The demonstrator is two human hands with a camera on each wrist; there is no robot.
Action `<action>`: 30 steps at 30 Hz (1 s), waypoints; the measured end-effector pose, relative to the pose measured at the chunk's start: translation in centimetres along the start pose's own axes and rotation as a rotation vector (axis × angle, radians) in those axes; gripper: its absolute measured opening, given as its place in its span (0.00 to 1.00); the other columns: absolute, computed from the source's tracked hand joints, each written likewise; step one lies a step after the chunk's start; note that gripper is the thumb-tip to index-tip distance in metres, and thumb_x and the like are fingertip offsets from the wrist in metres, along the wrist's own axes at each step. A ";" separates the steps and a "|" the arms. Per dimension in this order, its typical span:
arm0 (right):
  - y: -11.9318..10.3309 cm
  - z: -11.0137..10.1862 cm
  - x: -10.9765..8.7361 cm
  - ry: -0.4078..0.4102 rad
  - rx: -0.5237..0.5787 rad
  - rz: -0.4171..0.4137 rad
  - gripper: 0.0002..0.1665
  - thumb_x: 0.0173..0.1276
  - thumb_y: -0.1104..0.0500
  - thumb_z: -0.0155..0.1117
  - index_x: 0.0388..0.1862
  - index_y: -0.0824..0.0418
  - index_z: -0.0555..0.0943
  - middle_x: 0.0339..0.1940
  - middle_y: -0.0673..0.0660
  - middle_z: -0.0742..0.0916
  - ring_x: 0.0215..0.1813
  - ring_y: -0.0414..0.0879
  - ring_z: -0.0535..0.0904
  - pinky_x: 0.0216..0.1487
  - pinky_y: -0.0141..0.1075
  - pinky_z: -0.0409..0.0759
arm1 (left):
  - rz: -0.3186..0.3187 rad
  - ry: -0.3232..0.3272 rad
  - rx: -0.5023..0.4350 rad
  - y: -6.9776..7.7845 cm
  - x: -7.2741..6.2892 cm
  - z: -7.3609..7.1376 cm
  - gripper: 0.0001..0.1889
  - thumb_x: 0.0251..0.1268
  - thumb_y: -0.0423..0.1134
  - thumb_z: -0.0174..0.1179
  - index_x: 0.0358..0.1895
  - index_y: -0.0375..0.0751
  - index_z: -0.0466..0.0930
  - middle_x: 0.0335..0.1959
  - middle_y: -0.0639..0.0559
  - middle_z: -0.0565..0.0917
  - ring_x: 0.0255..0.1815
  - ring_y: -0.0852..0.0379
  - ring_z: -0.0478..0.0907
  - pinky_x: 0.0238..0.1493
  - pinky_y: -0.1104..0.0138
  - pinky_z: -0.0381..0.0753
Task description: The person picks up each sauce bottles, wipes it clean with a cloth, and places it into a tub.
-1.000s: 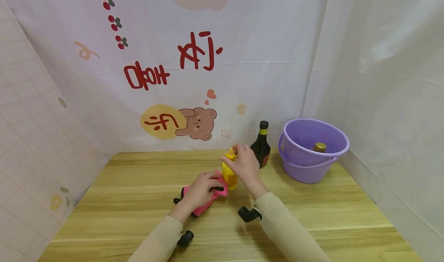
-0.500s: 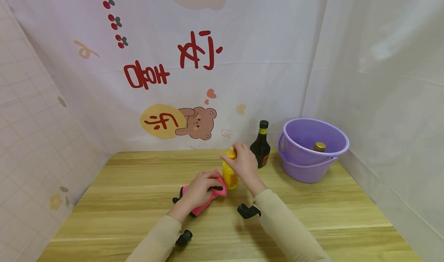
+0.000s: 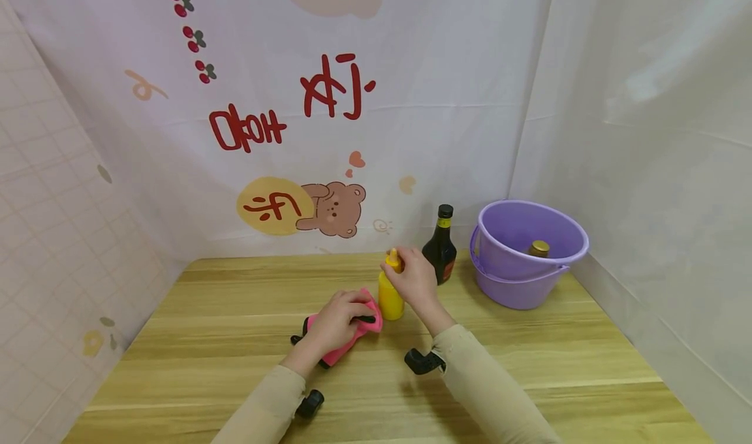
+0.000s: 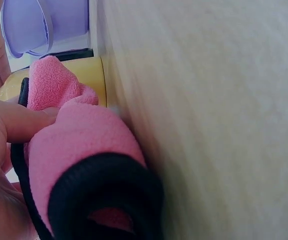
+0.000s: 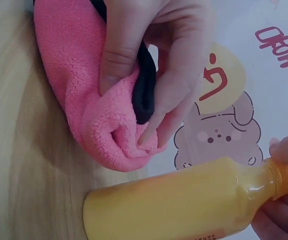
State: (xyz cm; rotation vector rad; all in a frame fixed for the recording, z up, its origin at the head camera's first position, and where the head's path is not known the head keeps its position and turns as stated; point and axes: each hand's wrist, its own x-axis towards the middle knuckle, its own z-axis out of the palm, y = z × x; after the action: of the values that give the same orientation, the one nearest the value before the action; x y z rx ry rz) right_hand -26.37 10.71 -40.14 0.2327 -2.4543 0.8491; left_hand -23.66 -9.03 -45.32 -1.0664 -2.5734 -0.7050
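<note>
- Head view: left hand (image 3: 336, 320) grips bunched pink cloth (image 3: 342, 352), fingers bent over it; cloth lies low over wood-look table (image 3: 529, 372), black trim showing along its edges.
- Head view: right hand (image 3: 416, 277) is closed around the top of yellow bottle (image 3: 391, 299), thumb in front; bottle stands upright on the table, just right of the cloth.
- Head view: dark bottle (image 3: 439, 254) with black cap stands behind the right hand; purple bucket (image 3: 523, 290) stands right of it, gold cap (image 3: 538, 249) of something inside poking up.
- Head view: both sleeves beige, black piece at each wrist; backdrop has bear print (image 3: 337, 212) and red characters.
- Left wrist view: left hand pinches a fold of the cloth, black edging alongside; cloth partly covers the yellow bottle behind; bucket at top left, fingers of right hand at left edge.
- Right wrist view: left hand's thumb and fingers nip the cloth's rolled end near the bottle; contact between cloth and bottle hard to tell.
- Right wrist view: right hand, cut off by the frame, holds the bottle's orange cap between thumb and curled fingers.
</note>
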 end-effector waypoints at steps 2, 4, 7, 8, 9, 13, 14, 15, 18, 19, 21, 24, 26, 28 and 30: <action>0.1 0.1 0.0 0.008 0.006 0.000 0.16 0.62 0.52 0.74 0.45 0.58 0.86 0.33 0.55 0.82 0.31 0.49 0.77 0.31 0.40 0.78 | 0.015 0.012 -0.012 -0.1 0.0 -0.1 0.17 0.54 0.21 0.64 0.40 0.46 0.90 0.55 0.47 0.82 0.55 0.43 0.76 0.58 0.52 0.76; 0.2 0.3 -0.1 0.017 0.007 -0.005 0.16 0.61 0.53 0.74 0.45 0.58 0.86 0.34 0.55 0.83 0.32 0.49 0.78 0.32 0.40 0.78 | 0.035 0.047 -0.030 -0.2 0.2 -0.4 0.17 0.53 0.20 0.64 0.40 0.44 0.90 0.54 0.45 0.82 0.55 0.42 0.77 0.58 0.51 0.76; 0.2 0.3 0.0 0.027 0.003 -0.024 0.16 0.61 0.53 0.74 0.45 0.58 0.86 0.35 0.56 0.84 0.32 0.49 0.78 0.32 0.40 0.79 | 0.059 0.132 -0.048 -0.4 0.7 -1.2 0.17 0.51 0.19 0.65 0.41 0.42 0.90 0.55 0.44 0.82 0.55 0.41 0.77 0.58 0.50 0.76; 0.2 0.3 0.0 0.027 0.001 -0.028 0.16 0.61 0.52 0.74 0.46 0.58 0.87 0.35 0.56 0.84 0.32 0.48 0.78 0.32 0.40 0.79 | 0.060 0.165 -0.051 -0.4 0.9 -1.6 0.17 0.51 0.19 0.66 0.41 0.42 0.90 0.55 0.43 0.82 0.55 0.41 0.77 0.58 0.49 0.76; 0.2 0.2 0.0 0.026 -0.002 -0.032 0.16 0.62 0.52 0.74 0.46 0.57 0.87 0.35 0.56 0.84 0.32 0.48 0.78 0.32 0.39 0.79 | 0.058 0.199 -0.057 -0.4 1.1 -1.9 0.17 0.52 0.19 0.66 0.41 0.42 0.91 0.56 0.44 0.82 0.56 0.40 0.77 0.58 0.50 0.77; 0.1 0.1 0.0 0.011 0.007 -0.038 0.16 0.62 0.52 0.75 0.46 0.58 0.87 0.35 0.55 0.84 0.32 0.48 0.78 0.32 0.39 0.79 | 0.040 0.300 -0.062 -0.2 2.1 -3.1 0.15 0.53 0.22 0.69 0.41 0.43 0.91 0.56 0.45 0.82 0.57 0.41 0.76 0.57 0.50 0.78; 0.2 0.0 0.0 0.007 0.010 -0.038 0.17 0.62 0.52 0.75 0.47 0.58 0.87 0.34 0.55 0.83 0.32 0.48 0.78 0.32 0.38 0.78 | 0.040 0.317 -0.067 0.0 2.3 -3.3 0.15 0.53 0.22 0.69 0.41 0.43 0.91 0.56 0.45 0.82 0.56 0.41 0.76 0.57 0.50 0.78; 0.2 0.0 0.1 0.004 0.014 -0.039 0.17 0.62 0.52 0.75 0.47 0.58 0.87 0.34 0.55 0.83 0.32 0.48 0.78 0.32 0.38 0.78 | 0.044 0.327 -0.071 0.1 2.5 -3.4 0.15 0.53 0.22 0.69 0.41 0.43 0.91 0.56 0.45 0.82 0.56 0.41 0.76 0.57 0.50 0.78; 0.3 0.0 0.1 -0.004 0.022 -0.043 0.17 0.62 0.52 0.74 0.47 0.58 0.87 0.33 0.55 0.83 0.32 0.48 0.77 0.32 0.38 0.78 | 0.064 0.332 -0.072 0.5 3.2 -3.2 0.15 0.52 0.22 0.70 0.41 0.43 0.91 0.56 0.45 0.82 0.55 0.41 0.76 0.56 0.50 0.78; 0.4 0.0 0.1 -0.007 0.022 -0.043 0.16 0.62 0.52 0.74 0.47 0.57 0.87 0.33 0.55 0.83 0.32 0.48 0.77 0.33 0.38 0.78 | 0.074 0.330 -0.079 0.7 3.4 -3.1 0.15 0.53 0.23 0.70 0.42 0.43 0.91 0.56 0.45 0.82 0.55 0.41 0.76 0.56 0.50 0.78; 0.5 0.1 0.1 -0.010 0.022 -0.046 0.16 0.63 0.51 0.74 0.47 0.57 0.87 0.34 0.54 0.83 0.32 0.47 0.77 0.33 0.38 0.78 | 0.085 0.320 -0.083 1.1 3.6 -2.6 0.15 0.53 0.23 0.71 0.42 0.44 0.91 0.56 0.45 0.82 0.55 0.41 0.76 0.56 0.50 0.78; 0.6 0.1 0.1 -0.012 0.027 -0.052 0.15 0.63 0.51 0.74 0.46 0.57 0.87 0.33 0.54 0.82 0.32 0.47 0.77 0.32 0.38 0.78 | 0.069 0.306 -0.085 1.5 3.8 -1.8 0.13 0.54 0.26 0.71 0.43 0.45 0.91 0.56 0.45 0.82 0.56 0.41 0.75 0.56 0.51 0.78; 0.6 0.1 0.1 -0.008 0.028 -0.058 0.15 0.63 0.51 0.74 0.45 0.56 0.87 0.32 0.54 0.82 0.31 0.47 0.77 0.31 0.38 0.77 | 0.055 0.299 -0.088 1.6 3.8 -1.4 0.13 0.55 0.27 0.71 0.42 0.45 0.91 0.57 0.45 0.81 0.56 0.41 0.75 0.57 0.51 0.78; 0.6 0.1 0.1 -0.002 0.025 -0.060 0.15 0.62 0.52 0.74 0.45 0.56 0.87 0.33 0.54 0.82 0.31 0.47 0.77 0.31 0.38 0.77 | 0.045 0.293 -0.084 1.6 3.7 -1.2 0.13 0.55 0.27 0.71 0.42 0.46 0.91 0.57 0.46 0.81 0.57 0.41 0.74 0.57 0.51 0.78; 0.5 0.1 0.1 0.002 0.022 -0.057 0.14 0.62 0.52 0.74 0.45 0.56 0.87 0.33 0.54 0.83 0.31 0.47 0.77 0.31 0.38 0.78 | 0.053 0.290 -0.078 1.5 3.6 -1.2 0.12 0.55 0.27 0.72 0.41 0.46 0.91 0.57 0.46 0.81 0.57 0.41 0.74 0.57 0.50 0.78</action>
State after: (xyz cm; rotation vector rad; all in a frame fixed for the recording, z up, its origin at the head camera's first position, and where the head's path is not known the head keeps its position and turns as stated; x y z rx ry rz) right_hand -26.69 11.04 -40.41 0.3082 -2.4253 0.8514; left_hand -25.02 -6.59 -42.30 -0.9709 -2.2808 -0.8815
